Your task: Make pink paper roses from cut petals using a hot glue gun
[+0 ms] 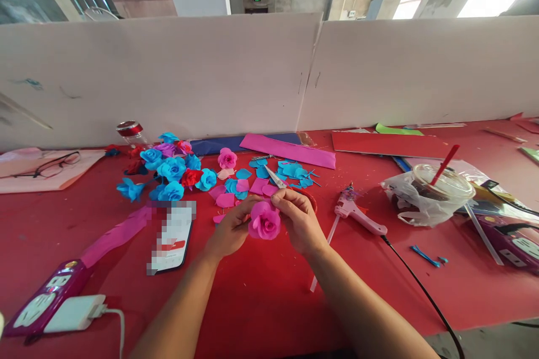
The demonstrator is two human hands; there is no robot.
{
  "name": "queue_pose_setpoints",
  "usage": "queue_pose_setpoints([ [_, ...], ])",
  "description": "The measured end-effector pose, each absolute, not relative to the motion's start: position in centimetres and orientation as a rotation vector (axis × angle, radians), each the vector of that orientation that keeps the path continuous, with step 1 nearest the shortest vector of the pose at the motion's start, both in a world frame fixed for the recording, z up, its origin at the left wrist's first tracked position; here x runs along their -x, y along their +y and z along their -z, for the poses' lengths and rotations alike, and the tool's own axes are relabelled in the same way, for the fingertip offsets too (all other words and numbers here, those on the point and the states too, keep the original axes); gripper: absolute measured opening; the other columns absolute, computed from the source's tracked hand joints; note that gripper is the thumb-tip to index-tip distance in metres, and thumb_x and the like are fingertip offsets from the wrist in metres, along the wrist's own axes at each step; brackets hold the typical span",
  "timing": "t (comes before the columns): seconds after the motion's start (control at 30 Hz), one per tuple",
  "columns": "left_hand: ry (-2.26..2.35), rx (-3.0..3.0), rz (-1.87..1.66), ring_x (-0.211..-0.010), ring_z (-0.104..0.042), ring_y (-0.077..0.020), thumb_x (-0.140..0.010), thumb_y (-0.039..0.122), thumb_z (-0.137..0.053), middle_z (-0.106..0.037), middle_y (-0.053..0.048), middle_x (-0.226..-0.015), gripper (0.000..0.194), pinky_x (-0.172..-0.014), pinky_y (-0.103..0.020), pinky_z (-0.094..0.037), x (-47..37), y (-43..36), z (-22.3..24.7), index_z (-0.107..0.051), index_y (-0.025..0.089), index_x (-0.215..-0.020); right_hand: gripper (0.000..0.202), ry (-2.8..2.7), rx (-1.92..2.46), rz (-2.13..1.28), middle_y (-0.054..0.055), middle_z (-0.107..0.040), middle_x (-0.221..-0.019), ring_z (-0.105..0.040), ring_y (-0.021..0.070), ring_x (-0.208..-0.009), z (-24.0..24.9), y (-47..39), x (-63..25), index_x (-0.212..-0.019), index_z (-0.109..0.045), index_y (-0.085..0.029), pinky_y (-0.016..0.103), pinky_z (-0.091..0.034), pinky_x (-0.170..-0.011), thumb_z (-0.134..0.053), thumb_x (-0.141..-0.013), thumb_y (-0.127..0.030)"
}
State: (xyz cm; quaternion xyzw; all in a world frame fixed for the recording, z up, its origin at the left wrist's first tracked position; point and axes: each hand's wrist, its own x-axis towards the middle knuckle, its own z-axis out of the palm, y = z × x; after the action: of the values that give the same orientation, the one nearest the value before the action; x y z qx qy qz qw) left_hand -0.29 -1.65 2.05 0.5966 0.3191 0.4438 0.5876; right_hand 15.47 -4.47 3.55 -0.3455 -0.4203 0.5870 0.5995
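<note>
Behind the far edge of the red tabletop, a pale partition runs from side to side. Toward the tabletop's right edge, a lidded cup sits in a plastic bag, and toward the far left corner lies a bunch of blue, red and purple flowers. A phone lies in front of the bunch; a pink glue gun lies left of the cup. Above the tabletop's middle, the left hand, fingers bent, grasps a pink flower from its left, while the right hand pinches its upper right rim. Scissors point toward the far edge beyond the hands, handles hidden, beside loose blue petals.
</note>
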Motion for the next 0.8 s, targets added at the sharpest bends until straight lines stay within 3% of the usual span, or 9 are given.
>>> queue_pose_setpoints([
  [0.33,0.765,-1.313,-1.056,-0.104,-0.057,-0.0273,-0.056,0.015,-0.081,-0.07,-0.005,-0.08,0.019,-0.085,-0.033,-0.047,0.1,-1.7,-2.1,-0.072,0.023,-0.071,0.02,-0.873,0.773,-1.278,-0.002,-0.048,-0.062,-0.041,0.0108,-0.055,-3.5,-4.2,-15.3,-0.069,-0.06,-0.02,0.022,-0.035,-0.052,-0.061,-0.079,-0.037],
  [0.47,0.816,-1.34,-1.176,-0.1,-0.059,-0.0247,-0.061,0.011,-0.077,-0.07,-0.005,-0.084,0.016,-0.086,-0.032,-0.045,0.1,-1.1,-1.6,-0.072,0.021,-0.072,0.014,-0.889,0.812,-1.063,0.0,-0.054,-0.073,-0.044,0.0123,-0.064,-3.1,-3.9,-15.7,-0.072,-0.062,-0.02,0.023,-0.038,-0.059,-0.059,-0.081,-0.032],
  [0.63,0.967,-1.466,-1.371,-0.098,-0.06,-0.0225,-0.073,0.02,-0.069,-0.07,-0.003,-0.094,0.013,-0.089,-0.03,-0.043,0.2,-1.1,-1.5,-0.075,0.023,-0.085,0.009,-1.065,0.895,-0.815,0.001,-0.054,-0.081,-0.05,0.0161,-0.079,-3.1,-4.2,-15.9,-0.077,-0.061,-0.023,0.028,-0.041,-0.074,-0.058,-0.083,-0.027],
  [0.8,1.127,-1.556,-1.543,-0.095,-0.059,-0.0219,-0.077,0.025,-0.066,-0.068,-0.004,-0.095,0.014,-0.087,-0.031,-0.043,-0.3,-1.8,-1.3,-0.075,0.026,-0.087,0.006,-1.393,0.97,-0.289,0.003,-0.054,-0.086,-0.052,0.0197,-0.086,-3.3,-5.3,-14.9,-0.085,-0.06,-0.023,0.037,-0.041,-0.081,-0.06,-0.08,-0.02],
])
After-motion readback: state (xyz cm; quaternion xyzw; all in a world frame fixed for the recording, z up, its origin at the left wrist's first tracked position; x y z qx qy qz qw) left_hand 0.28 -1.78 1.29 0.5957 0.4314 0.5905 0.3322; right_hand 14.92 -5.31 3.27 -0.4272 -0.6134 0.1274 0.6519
